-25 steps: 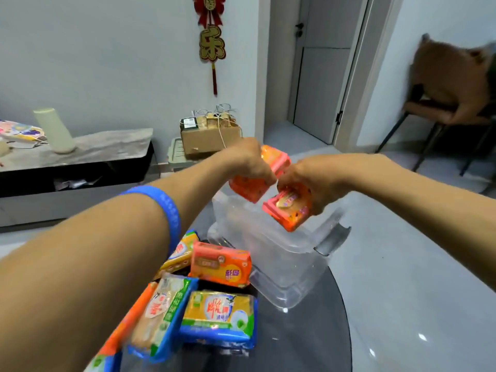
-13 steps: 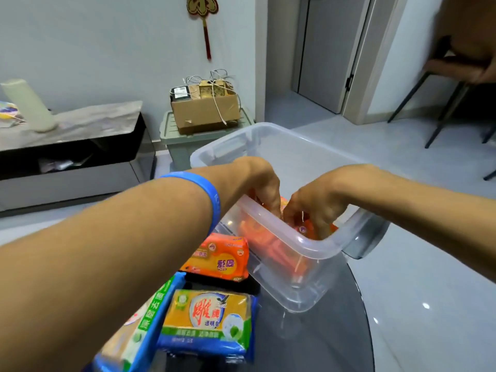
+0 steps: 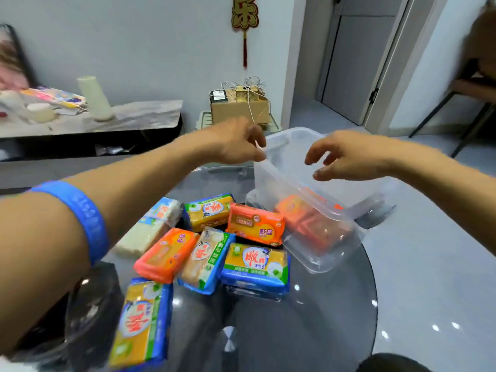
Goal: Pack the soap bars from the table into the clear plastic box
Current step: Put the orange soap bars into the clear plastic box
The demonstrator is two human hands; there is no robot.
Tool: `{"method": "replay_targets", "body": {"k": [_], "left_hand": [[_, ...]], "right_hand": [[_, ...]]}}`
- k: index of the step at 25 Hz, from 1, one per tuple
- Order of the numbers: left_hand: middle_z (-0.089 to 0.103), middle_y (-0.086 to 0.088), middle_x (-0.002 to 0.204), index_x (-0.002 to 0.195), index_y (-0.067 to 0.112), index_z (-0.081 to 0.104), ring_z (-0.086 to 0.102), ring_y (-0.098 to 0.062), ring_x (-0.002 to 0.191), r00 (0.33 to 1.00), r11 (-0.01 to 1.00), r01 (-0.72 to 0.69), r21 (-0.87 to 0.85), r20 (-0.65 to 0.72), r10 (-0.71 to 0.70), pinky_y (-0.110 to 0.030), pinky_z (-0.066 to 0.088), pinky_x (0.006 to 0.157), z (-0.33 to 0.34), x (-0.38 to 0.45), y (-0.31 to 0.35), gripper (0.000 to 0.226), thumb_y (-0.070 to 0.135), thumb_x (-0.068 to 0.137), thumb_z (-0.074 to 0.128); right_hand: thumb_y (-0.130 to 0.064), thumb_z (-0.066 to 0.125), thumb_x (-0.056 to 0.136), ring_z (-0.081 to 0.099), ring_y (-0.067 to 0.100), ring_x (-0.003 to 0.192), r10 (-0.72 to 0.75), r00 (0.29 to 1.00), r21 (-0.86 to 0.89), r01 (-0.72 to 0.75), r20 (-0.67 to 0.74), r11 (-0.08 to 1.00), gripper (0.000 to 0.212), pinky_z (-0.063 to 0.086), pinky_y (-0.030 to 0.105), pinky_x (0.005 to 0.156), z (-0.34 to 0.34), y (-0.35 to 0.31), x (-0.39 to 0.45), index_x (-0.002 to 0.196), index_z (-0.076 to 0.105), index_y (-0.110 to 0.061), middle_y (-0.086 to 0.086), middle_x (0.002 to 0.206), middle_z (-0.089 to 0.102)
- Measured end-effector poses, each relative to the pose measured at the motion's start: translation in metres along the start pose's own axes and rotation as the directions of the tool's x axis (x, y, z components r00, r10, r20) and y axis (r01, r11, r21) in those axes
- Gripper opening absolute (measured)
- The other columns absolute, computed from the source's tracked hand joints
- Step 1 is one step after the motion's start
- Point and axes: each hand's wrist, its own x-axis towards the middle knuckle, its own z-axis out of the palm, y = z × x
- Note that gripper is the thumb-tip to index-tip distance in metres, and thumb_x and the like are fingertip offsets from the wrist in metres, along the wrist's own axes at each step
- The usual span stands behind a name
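left hand (image 3: 236,142): above the box's near-left corner, fingers curled loosely, nothing in it. fingertips right at the rim; can't tell if they touch it.
right hand (image 3: 349,157): over the box opening, fingers spread and slack, empty.
clear plastic box (image 3: 322,253): on the round dark glass table (image 3: 268,331), far right part, near the table edge. lid off.
soap in box (image 3: 308,218): orange-wrapped bars lying flat on the box floor, seen through the wall. looks like two, count blurred.
soap on table: cluster just left of the box, all lying flat.
orange bar (image 3: 255,224): nearest the box, touching or just beside its left wall.
yellow bar, green-blue wrap (image 3: 210,210): left of that orange bar, at the back of the cluster.
white bar (image 3: 150,226): far left of the cluster, partly under the left forearm.
second orange bar (image 3: 166,253): middle left, tilted.
tan bar, blue-green wrap (image 3: 206,259): middle, overlapping the second orange bar's right edge.
yellow bar, blue wrap (image 3: 256,267): right front, appears to sit on another blue-wrapped pack.
front yellow bar (image 3: 141,322): closest to the camera, apart from the rest.
wristband (image 3: 80,213): blue, on the left forearm.
background: cardboard carton (image 3: 239,104) with loose string by the wall, low marble-top cabinet (image 3: 120,116) at left, grey door behind the box.
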Motion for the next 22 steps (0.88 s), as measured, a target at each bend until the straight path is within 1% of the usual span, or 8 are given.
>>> {"method": "replay_targets", "body": {"k": [3, 5, 7, 10, 12, 14, 18, 22], "left_hand": [[0.073, -0.009, 0.102, 0.100, 0.020, 0.071, 0.066, -0.029, 0.089, 0.988, 0.957, 0.152, 0.246, -0.042, -0.146, -0.029, 0.046, 0.069, 0.007, -0.094, -0.022, 0.025, 0.036, 0.082, 0.063], [0.070, -0.011, 0.107, 0.104, 0.019, 0.066, 0.065, -0.032, 0.097, 0.940, 0.844, 0.282, 0.455, 0.042, -0.337, -0.030, 0.041, 0.066, 0.035, -0.153, -0.039, 0.029, 0.038, 0.083, 0.059], [0.065, -0.010, 0.119, 0.119, 0.018, 0.059, 0.062, -0.029, 0.109, 0.855, 0.765, 0.347, 0.542, 0.154, -0.496, -0.032, 0.044, 0.074, 0.067, -0.197, -0.048, 0.040, 0.042, 0.087, 0.055], [0.062, -0.010, 0.125, 0.126, 0.014, 0.052, 0.061, -0.028, 0.112, 0.815, 0.734, 0.463, 0.498, 0.088, -0.573, -0.036, 0.047, 0.080, 0.093, -0.229, -0.062, 0.059, 0.060, 0.090, 0.045], [0.064, -0.009, 0.117, 0.121, 0.014, 0.049, 0.063, -0.028, 0.105, 0.845, 0.745, 0.504, 0.437, -0.070, -0.531, -0.036, 0.045, 0.072, 0.096, -0.225, -0.064, 0.062, 0.067, 0.090, 0.037], [0.062, -0.009, 0.118, 0.124, 0.016, 0.046, 0.061, -0.029, 0.105, 0.853, 0.778, 0.520, 0.354, -0.157, -0.498, -0.038, 0.045, 0.077, 0.098, -0.211, -0.066, 0.067, 0.071, 0.087, 0.036], [0.056, -0.009, 0.127, 0.142, 0.019, 0.036, 0.056, -0.028, 0.113, 0.809, 0.784, 0.578, 0.225, -0.035, -0.587, -0.038, 0.045, 0.084, 0.104, -0.179, -0.071, 0.075, 0.056, 0.082, 0.059], [0.063, -0.006, 0.116, 0.132, 0.022, 0.042, 0.061, -0.026, 0.103, 0.796, 0.786, 0.604, 0.130, -0.052, -0.603, -0.035, 0.048, 0.079, 0.108, -0.173, -0.077, 0.070, 0.053, 0.074, 0.066]], "right_hand": [[-0.030, 0.063, 0.087, 0.062, 0.012, 0.092, -0.144, 0.927, 0.063, 0.176, -0.345, 0.982, 0.018, 0.050, 0.032, 0.075, 0.014, -0.069, -0.043, 0.105, 0.067, -0.028, -0.012, 0.103, 0.065], [-0.035, 0.060, 0.088, 0.063, 0.016, 0.095, -0.214, 0.935, 0.007, 0.225, -0.282, 0.974, 0.021, 0.050, 0.033, 0.074, 0.048, -0.106, -0.050, 0.107, 0.066, -0.028, -0.007, 0.107, 0.068], [-0.039, 0.056, 0.088, 0.061, 0.025, 0.105, -0.170, 0.980, -0.139, 0.154, -0.107, 0.978, 0.031, 0.049, 0.037, 0.079, 0.088, -0.116, -0.028, 0.114, 0.062, -0.025, 0.001, 0.119, 0.066], [-0.032, 0.057, 0.086, 0.058, 0.032, 0.109, -0.037, 0.999, -0.356, 0.047, 0.036, 0.933, 0.040, 0.048, 0.040, 0.079, 0.140, -0.109, 0.004, 0.123, 0.054, -0.018, 0.009, 0.125, 0.059], [-0.023, 0.057, 0.083, 0.057, 0.034, 0.110, 0.002, 1.000, -0.413, 0.003, 0.013, 0.911, 0.046, 0.049, 0.042, 0.080, 0.160, -0.101, 0.018, 0.128, 0.049, -0.015, 0.011, 0.127, 0.055], [-0.023, 0.060, 0.082, 0.058, 0.035, 0.110, 0.016, 1.000, -0.400, -0.023, -0.021, 0.916, 0.053, 0.049, 0.042, 0.081, 0.163, -0.101, 0.028, 0.131, 0.043, -0.015, 0.012, 0.128, 0.055], [-0.034, 0.074, 0.074, 0.062, 0.035, 0.106, 0.021, 1.000, -0.340, -0.024, -0.014, 0.940, 0.064, 0.051, 0.041, 0.078, 0.161, -0.093, 0.047, 0.126, 0.040, -0.018, 0.011, 0.123, 0.059], [-0.032, 0.075, 0.072, 0.063, 0.033, 0.099, -0.049, 0.996, -0.423, 0.013, -0.073, 0.906, 0.070, 0.052, 0.041, 0.073, 0.168, -0.094, 0.057, 0.127, 0.034, -0.019, 0.013, 0.118, 0.059]]}}
